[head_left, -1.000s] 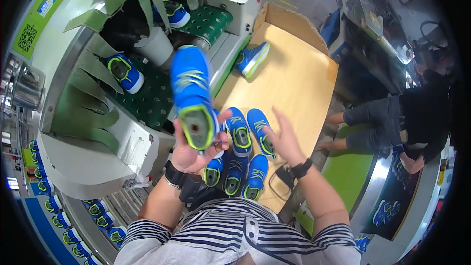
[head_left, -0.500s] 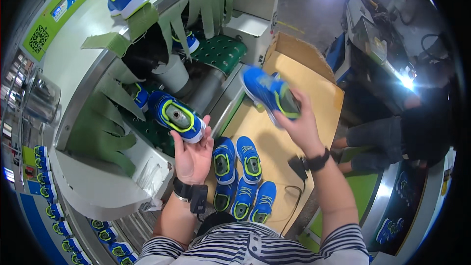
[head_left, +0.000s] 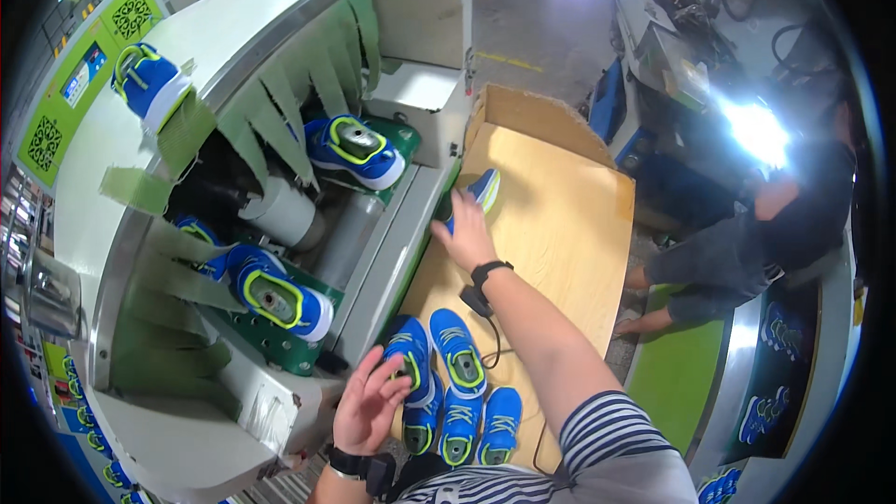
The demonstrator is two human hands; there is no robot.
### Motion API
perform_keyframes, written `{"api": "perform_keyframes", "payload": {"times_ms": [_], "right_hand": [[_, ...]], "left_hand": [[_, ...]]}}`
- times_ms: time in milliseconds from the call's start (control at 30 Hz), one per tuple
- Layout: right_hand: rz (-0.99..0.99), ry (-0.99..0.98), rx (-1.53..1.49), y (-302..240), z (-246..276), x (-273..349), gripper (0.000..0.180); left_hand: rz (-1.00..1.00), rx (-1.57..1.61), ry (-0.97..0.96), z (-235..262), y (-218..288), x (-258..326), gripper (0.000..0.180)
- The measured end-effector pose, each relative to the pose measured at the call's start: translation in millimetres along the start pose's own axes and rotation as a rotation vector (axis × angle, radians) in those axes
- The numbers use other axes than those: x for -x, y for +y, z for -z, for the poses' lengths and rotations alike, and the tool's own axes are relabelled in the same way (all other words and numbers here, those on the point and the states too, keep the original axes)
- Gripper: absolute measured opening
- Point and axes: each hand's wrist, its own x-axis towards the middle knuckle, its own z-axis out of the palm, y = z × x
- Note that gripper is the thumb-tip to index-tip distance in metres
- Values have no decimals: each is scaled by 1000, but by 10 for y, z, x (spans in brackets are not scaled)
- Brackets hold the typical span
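— Hands first: how open, and on what?

— Right hand [head_left: 467, 235] stretched out to the far left edge of the bench [head_left: 560, 224], fingers bent down over a blue shoe [head_left: 478, 194] with a white sole. Touching it from above for certain; whether truly clamped, cannot tell, since the palm hides the near end of the shoe.

— And the left hand [head_left: 371, 406]?

— Spread wide, fingers fanned, gripping nothing. Fingertips just at the leftmost shoe of the shoe group [head_left: 453, 387] by the near edge of the bench; possibly brushing its green-rimmed collar, hard to say.

— Which way does that far shoe point?

— Long axis running away from the person, tilted slightly right. Narrow end sticking out past the fingers toward the bench's far edge, close beside the white machine housing [head_left: 280, 47].

— The group near the body?

— Five blue shoes with green trim, packed side by side in two staggered rows, long axes all running near-to-far, openings up.

— Anything on the machine side?

— Three more blue shoes mounted on green perforated plates behind hanging green strips [head_left: 271, 112]: upper shoe [head_left: 353, 149], lower shoe [head_left: 275, 291], a third partly hidden to their left. Another shoe [head_left: 149, 82] resting on top of the housing. Second person [head_left: 775, 224] seated well apart, off the bench's right edge.
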Motion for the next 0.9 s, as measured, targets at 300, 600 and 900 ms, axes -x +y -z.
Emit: {"api": "perform_keyframes", "payload": {"times_ms": [300,600,900], "right_hand": [[-141,79,342,672,386,188,78],[-350,-320,-254,982,1836,2915,96],[-412,-452,-66,513,2233,4479,105]], "left_hand": [[84,-93,-19,189,55,219,66],[252,-73,-84,148,-70,145,53],[336,-244,-306,-352,-451,-226,43]]}}
